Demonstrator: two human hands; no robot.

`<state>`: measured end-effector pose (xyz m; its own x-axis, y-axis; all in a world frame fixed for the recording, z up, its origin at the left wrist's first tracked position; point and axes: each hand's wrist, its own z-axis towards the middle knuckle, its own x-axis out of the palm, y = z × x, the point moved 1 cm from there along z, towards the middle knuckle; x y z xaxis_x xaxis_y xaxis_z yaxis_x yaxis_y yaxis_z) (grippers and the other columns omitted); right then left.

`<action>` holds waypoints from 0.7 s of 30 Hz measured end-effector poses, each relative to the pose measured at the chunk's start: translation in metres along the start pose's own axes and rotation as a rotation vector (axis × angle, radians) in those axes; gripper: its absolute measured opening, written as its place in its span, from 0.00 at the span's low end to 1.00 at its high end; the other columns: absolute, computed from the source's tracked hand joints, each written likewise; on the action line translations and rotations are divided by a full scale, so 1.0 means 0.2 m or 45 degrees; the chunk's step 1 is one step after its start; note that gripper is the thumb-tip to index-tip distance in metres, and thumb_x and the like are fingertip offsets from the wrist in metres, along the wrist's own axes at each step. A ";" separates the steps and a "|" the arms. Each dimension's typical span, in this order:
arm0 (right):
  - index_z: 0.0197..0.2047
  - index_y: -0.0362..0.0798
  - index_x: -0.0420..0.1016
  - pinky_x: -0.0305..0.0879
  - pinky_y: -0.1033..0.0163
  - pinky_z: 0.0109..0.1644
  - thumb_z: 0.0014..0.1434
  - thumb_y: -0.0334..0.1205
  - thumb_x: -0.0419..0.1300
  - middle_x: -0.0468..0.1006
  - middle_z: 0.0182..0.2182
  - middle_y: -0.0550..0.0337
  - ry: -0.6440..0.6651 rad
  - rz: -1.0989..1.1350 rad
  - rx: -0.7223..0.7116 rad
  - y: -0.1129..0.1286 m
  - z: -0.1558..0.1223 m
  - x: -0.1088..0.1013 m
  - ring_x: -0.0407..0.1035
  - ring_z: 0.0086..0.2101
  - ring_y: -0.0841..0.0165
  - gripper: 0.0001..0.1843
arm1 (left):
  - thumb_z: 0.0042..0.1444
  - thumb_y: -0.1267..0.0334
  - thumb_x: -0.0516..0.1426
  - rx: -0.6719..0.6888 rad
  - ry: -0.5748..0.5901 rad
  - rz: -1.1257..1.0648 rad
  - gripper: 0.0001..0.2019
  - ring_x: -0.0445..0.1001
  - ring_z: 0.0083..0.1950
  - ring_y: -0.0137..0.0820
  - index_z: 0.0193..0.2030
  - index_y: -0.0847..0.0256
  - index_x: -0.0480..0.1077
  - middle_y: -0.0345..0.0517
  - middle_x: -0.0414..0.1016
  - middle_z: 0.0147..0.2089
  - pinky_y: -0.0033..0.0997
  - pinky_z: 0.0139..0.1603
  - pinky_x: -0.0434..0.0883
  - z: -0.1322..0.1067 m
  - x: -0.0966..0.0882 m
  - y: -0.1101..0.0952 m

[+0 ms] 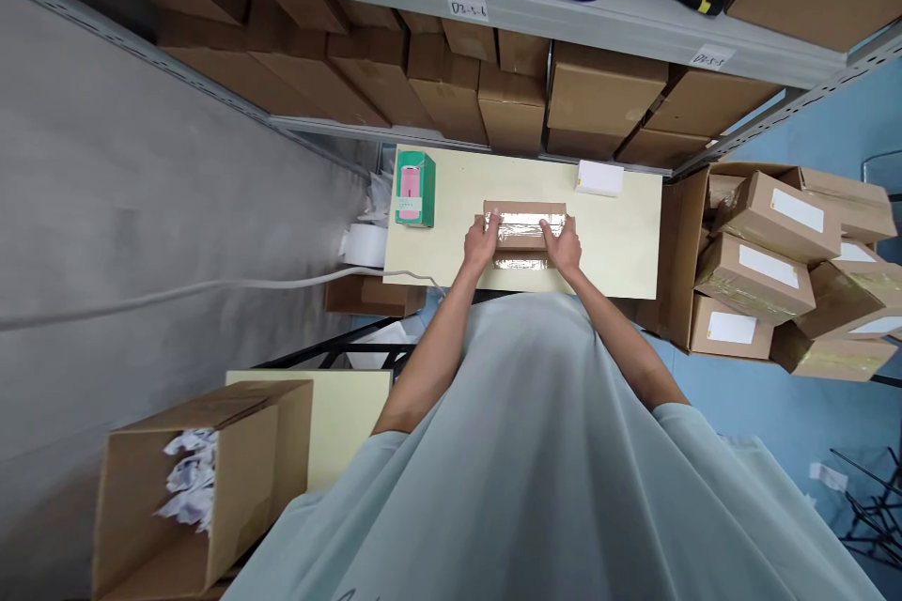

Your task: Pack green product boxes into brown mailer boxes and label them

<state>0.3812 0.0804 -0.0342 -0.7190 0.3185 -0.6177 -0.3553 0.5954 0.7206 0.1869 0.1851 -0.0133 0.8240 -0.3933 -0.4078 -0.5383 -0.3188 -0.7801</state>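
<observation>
Brown cardboard makes up the small carton [525,240] between your hands, with a band of clear, glossy tape [521,224] across its top and more shine on the side facing you. It is over the middle of the pale yellow tabletop [620,239], near the edge closest to your body; whether it rests there or is slightly raised, you cannot tell from this angle. Your left hand [480,241] grasps the left end and your right hand [565,247] grasps the right end, both thumbs laid on top; the other fingers are mostly hidden.

Judging by its size, the carton should be light, though its contents are out of sight, so whether they are fragile is unknown. Expect fairly stiff walls that could dent under a hard pinch at the middle. The tape is likely slicker than the bare board, so the two short ends and their corners look like the surest places to hold, with even pressure from both palms.

To the left on the same surface stands a green box [427,190] with a pink picture; a white box [599,178] lies toward the far right edge.
</observation>
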 end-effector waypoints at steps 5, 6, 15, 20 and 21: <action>0.78 0.40 0.63 0.72 0.38 0.71 0.76 0.79 0.38 0.83 0.63 0.35 -0.018 0.118 -0.021 0.00 -0.01 0.00 0.76 0.65 0.41 0.53 | 0.69 0.39 0.59 -0.034 -0.097 0.180 0.21 0.82 0.52 0.52 0.39 0.55 0.74 0.57 0.85 0.45 0.45 0.58 0.73 0.03 0.02 -0.03; 0.79 0.41 0.64 0.70 0.39 0.73 0.76 0.78 0.36 0.82 0.65 0.36 -0.018 0.155 -0.023 0.00 -0.01 -0.01 0.75 0.67 0.43 0.53 | 0.70 0.40 0.58 -0.024 -0.104 0.179 0.20 0.81 0.52 0.51 0.39 0.55 0.73 0.57 0.84 0.44 0.45 0.57 0.73 0.02 0.02 -0.03; 0.76 0.55 0.76 0.68 0.39 0.77 0.78 0.66 0.53 0.74 0.71 0.44 -0.005 0.259 -0.325 -0.04 -0.12 -0.21 0.66 0.72 0.52 0.35 | 0.72 0.24 0.48 0.234 -0.168 -0.195 0.36 0.79 0.59 0.46 0.47 0.56 0.76 0.53 0.84 0.52 0.42 0.63 0.75 -0.12 -0.12 -0.03; 0.75 0.57 0.77 0.81 0.47 0.64 0.73 0.68 0.61 0.78 0.65 0.47 0.100 0.329 -0.290 -0.08 -0.20 -0.27 0.79 0.57 0.56 0.37 | 0.72 0.23 0.46 0.191 -0.180 -0.183 0.38 0.80 0.62 0.43 0.53 0.56 0.77 0.53 0.84 0.58 0.38 0.63 0.76 -0.16 -0.15 0.04; 0.73 0.56 0.80 0.81 0.47 0.64 0.72 0.70 0.61 0.79 0.64 0.46 0.116 0.344 -0.268 -0.09 -0.21 -0.27 0.80 0.56 0.56 0.38 | 0.73 0.25 0.46 0.176 -0.159 -0.170 0.36 0.79 0.64 0.43 0.55 0.56 0.77 0.53 0.84 0.61 0.38 0.64 0.76 -0.16 -0.15 0.07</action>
<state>0.4018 0.0213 -0.0014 -0.8507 0.3711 -0.3723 -0.2537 0.3304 0.9091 0.1490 0.1651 0.0025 0.9063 -0.2431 -0.3456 -0.4008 -0.2359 -0.8853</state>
